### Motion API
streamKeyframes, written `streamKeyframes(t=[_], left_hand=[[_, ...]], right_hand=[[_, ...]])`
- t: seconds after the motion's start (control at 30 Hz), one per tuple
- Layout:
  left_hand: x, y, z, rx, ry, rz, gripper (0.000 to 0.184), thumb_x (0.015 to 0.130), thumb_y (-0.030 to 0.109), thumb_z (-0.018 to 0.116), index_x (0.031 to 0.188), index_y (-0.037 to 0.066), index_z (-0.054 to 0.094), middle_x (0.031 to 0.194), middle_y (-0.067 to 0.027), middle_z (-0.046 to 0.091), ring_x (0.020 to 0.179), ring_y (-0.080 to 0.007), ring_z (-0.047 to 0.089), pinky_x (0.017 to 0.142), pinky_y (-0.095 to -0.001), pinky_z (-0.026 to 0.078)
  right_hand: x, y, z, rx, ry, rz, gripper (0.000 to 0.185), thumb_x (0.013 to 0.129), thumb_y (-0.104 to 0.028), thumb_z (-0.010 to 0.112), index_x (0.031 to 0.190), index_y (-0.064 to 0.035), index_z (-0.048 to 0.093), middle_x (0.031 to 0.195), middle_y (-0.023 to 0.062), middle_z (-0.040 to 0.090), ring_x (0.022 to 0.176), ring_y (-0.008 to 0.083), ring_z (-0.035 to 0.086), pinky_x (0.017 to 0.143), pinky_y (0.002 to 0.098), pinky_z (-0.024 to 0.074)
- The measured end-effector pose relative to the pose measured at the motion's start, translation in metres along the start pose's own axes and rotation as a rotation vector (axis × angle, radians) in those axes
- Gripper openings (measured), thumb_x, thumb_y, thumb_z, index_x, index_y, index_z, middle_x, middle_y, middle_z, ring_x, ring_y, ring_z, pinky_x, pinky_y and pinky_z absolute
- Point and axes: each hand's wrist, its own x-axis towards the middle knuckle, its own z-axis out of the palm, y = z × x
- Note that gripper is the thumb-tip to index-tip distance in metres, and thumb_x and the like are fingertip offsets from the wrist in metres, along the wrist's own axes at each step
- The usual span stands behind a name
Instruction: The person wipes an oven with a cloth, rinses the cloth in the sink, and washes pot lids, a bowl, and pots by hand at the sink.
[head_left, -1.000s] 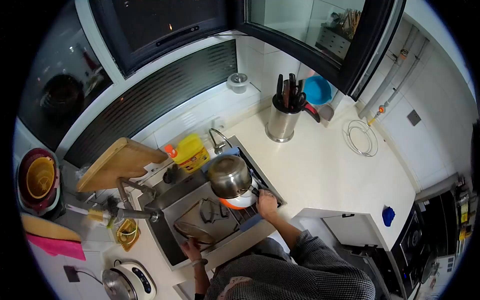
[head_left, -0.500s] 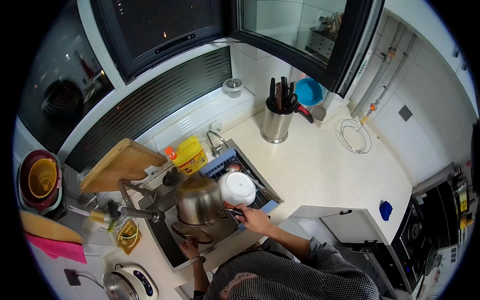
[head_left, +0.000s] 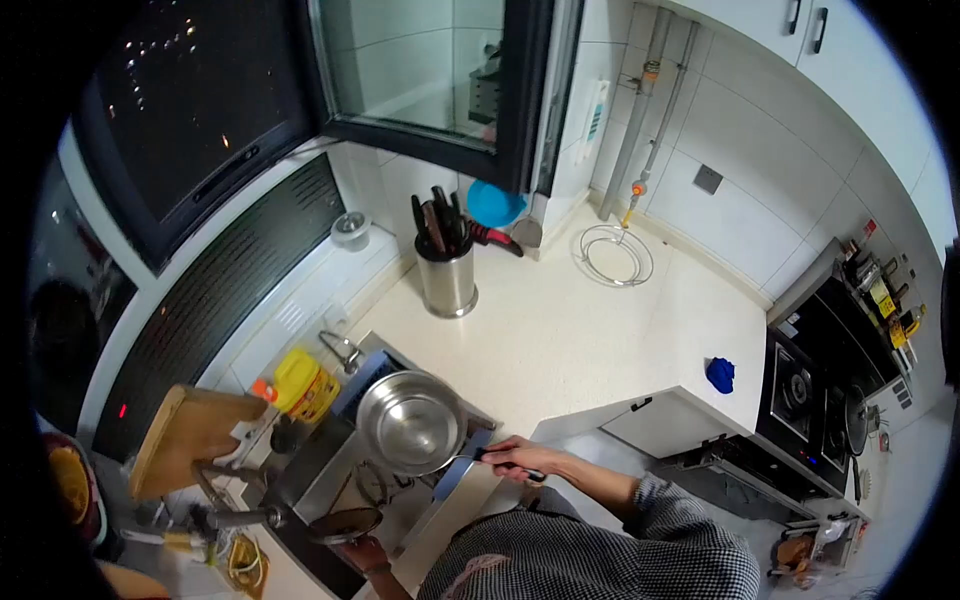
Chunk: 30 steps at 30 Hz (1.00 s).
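Note:
My right hand [head_left: 515, 457] is closed around the black handle of a steel saucepan [head_left: 410, 422]. The pan is held above the right part of the sink [head_left: 408, 510], and its shiny bare inside faces the camera. In my left hand [head_left: 366, 554] is a glass pot lid [head_left: 345, 525], gripped at its near edge, low over the sink. The grey faucet [head_left: 245, 517] stands just left of the lid. Beneath the pan, most of a blue dish rack [head_left: 362, 378] is hidden.
A yellow detergent bottle [head_left: 307, 388] and a wooden cutting board [head_left: 185, 440] stand behind the sink. On the counter are a steel knife block [head_left: 447, 282], a wire trivet [head_left: 615, 256] and a blue cloth [head_left: 720, 375]. The stove [head_left: 797, 388] lies at the far right.
The saucepan has tipped from its side, so its inside now faces up to the camera. The lid stays in my left hand. My view has turned right.

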Motion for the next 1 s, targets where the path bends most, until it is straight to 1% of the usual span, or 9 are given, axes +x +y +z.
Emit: streamKeyframes(t=[0.1,0.2,0.43,0.57,0.6,0.7,0.77,0.87,1.0], left_hand=[[0.01,-0.019,-0.015,0.688,-0.057,0.369,0.043,0.091,0.042,0.049,0.121,0.012,0.055,0.118,-0.0052,0.059,0.1,-0.0209,0.055,0.082,-0.0379,0.043],[0.0,-0.029,0.027,0.722,-0.022,0.452,0.043,0.09,0.039,0.051,0.125,0.013,0.051,0.122,-0.0072,0.056,0.104,-0.0216,0.052,0.087,-0.0375,0.04],[-0.02,-0.032,0.14,-1.149,-0.354,-0.322,0.049,0.09,0.035,0.056,0.132,0.014,0.044,0.13,-0.0121,0.049,0.115,-0.0232,0.046,0.098,-0.0365,0.034],[-0.027,-0.037,0.171,-1.608,-0.502,-0.696,0.054,0.089,0.032,0.059,0.137,0.015,0.039,0.135,-0.0149,0.044,0.121,-0.0241,0.042,0.104,-0.036,0.031],[-0.029,-0.041,0.18,-1.591,-0.537,-0.687,0.055,0.089,0.031,0.06,0.138,0.016,0.038,0.136,-0.0156,0.043,0.122,-0.0243,0.041,0.106,-0.0358,0.03],[-0.089,-0.054,0.291,-0.669,-0.5,0.139,0.045,0.088,0.031,0.057,0.126,0.006,0.053,0.123,-0.0116,0.058,0.099,-0.0276,0.055,0.093,-0.0443,0.041],[-0.165,-0.05,0.39,-0.744,-0.821,-0.102,0.049,0.09,0.033,0.056,0.131,0.006,0.049,0.135,-0.0132,0.05,0.115,-0.0298,0.05,0.099,-0.0497,0.035],[-0.207,-0.067,0.487,-0.542,-0.65,-0.206,0.052,0.088,0.045,0.054,0.125,0.009,0.053,0.121,-0.0098,0.058,0.108,-0.0235,0.052,0.096,-0.044,0.035],[-0.222,-0.099,0.601,-0.341,-0.899,-0.418,0.051,0.09,0.046,0.051,0.128,0.012,0.05,0.121,-0.0062,0.057,0.107,-0.0215,0.052,0.095,-0.0422,0.037]], right_hand=[[-0.046,-0.015,-0.054,0.198,0.146,-0.046,0.027,0.095,-0.024,0.055,0.111,-0.0029,0.06,0.065,-0.0023,0.046,0.046,0.0029,0.032,0.037,0.0195,0.0228],[-0.082,-0.037,-0.13,0.291,0.284,-0.182,0.028,0.094,-0.024,0.056,0.111,-0.0012,0.06,0.065,-0.0017,0.048,0.045,0.003,0.033,0.037,0.0194,0.0246],[-0.106,-0.113,-0.334,0.362,0.605,-0.48,0.016,0.092,-0.021,0.055,0.093,-0.0046,0.058,0.065,0.0002,0.05,0.043,0.0056,0.036,0.037,0.0216,0.0293],[-0.092,-0.137,-0.434,0.362,0.706,-0.553,0.019,0.092,-0.021,0.056,0.097,-0.0029,0.056,0.065,-0.0007,0.048,0.045,0.0046,0.035,0.037,0.0207,0.0283],[-0.088,-0.138,-0.453,0.405,0.727,-0.555,0.018,0.093,-0.02,0.055,0.096,-0.0025,0.055,0.065,-0.0006,0.048,0.045,0.0049,0.036,0.037,0.0208,0.0286],[-0.078,-0.133,-0.492,0.464,0.751,-0.555,0.017,0.093,-0.018,0.053,0.095,-0.0015,0.054,0.065,0.0004,0.047,0.046,0.0058,0.036,0.038,0.0213,0.0289],[-0.073,-0.123,-0.504,0.541,0.734,-0.553,0.017,0.094,-0.019,0.052,0.096,-0.0016,0.054,0.066,0.0009,0.047,0.046,0.0063,0.035,0.038,0.0219,0.0285],[-0.075,-0.113,-0.5,0.596,0.693,-0.524,0.018,0.094,-0.019,0.052,0.098,-0.0018,0.054,0.067,0.0012,0.047,0.047,0.007,0.036,0.039,0.0218,0.0293],[-0.081,-0.113,-0.493,0.505,0.685,-0.477,0.025,0.094,-0.026,0.053,0.102,-0.002,0.057,0.073,0.0032,0.054,0.052,0.0102,0.046,0.045,0.0219,0.0369]])
